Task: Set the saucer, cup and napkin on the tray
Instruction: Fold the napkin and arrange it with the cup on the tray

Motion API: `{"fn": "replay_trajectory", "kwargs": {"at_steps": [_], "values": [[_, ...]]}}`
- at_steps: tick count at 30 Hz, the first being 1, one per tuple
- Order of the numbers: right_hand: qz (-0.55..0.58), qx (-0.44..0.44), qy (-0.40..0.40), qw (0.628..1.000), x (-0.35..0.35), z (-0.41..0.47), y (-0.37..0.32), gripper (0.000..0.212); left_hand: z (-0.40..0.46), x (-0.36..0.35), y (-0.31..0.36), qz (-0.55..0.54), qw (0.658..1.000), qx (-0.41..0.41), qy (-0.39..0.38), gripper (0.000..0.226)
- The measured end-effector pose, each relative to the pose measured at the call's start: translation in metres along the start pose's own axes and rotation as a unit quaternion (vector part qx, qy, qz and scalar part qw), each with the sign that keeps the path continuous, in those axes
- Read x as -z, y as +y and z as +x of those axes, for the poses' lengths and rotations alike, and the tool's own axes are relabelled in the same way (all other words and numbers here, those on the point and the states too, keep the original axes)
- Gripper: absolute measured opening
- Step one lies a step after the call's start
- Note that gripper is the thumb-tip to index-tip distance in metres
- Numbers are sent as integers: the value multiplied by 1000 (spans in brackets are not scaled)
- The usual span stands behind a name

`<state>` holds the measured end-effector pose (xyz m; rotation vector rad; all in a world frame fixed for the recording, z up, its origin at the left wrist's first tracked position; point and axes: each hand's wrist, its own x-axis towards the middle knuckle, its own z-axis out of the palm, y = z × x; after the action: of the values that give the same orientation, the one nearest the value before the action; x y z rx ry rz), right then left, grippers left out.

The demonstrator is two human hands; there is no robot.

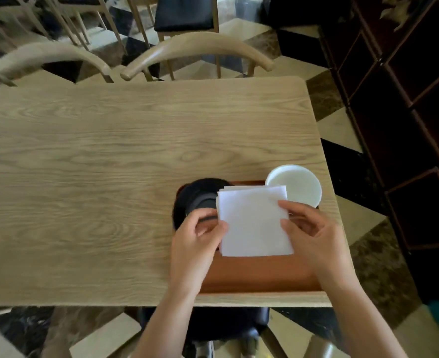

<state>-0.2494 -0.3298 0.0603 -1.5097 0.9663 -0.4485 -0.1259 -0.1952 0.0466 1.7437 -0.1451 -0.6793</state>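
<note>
Both hands pinch a folded white napkin [254, 220] over the brown tray [259, 275]: left hand [195, 241] on one edge, right hand [313, 236] on the other. Beyond the left hand sits a black saucer [197, 192] with a dark cup [202, 201], half hidden. Beyond the right, a white bowl [297, 184] overhangs the tray's rim. Risk, I'd say: loose layers fanning apart on release, or the napkin snagging that cup.

One camera on my head, looking forward and steeply down, close above my fingers [288, 206], wide-angle bend at the edges, table [84, 164] stretching left and ahead of my fingers, chairs [197, 45] beyond.
</note>
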Motion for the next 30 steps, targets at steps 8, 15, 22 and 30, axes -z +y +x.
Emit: {"fn": "replay_trajectory", "kwargs": {"at_steps": [8,15,22,30], "values": [[-97,-26,-5,995,47,-30,58,45,-49,-43,-56,117,987,-104,-38,15],[-268,33,-31,962,54,-22,85,48,-40,-59,-76,203,965,-147,-81,25],[-460,161,-16,873,50,-29,105,53,-38,-57,-92,312,917,-226,-105,33],[-513,244,-20,822,58,-31,115,37,-45,-53,-102,430,828,-342,-111,30]]}}
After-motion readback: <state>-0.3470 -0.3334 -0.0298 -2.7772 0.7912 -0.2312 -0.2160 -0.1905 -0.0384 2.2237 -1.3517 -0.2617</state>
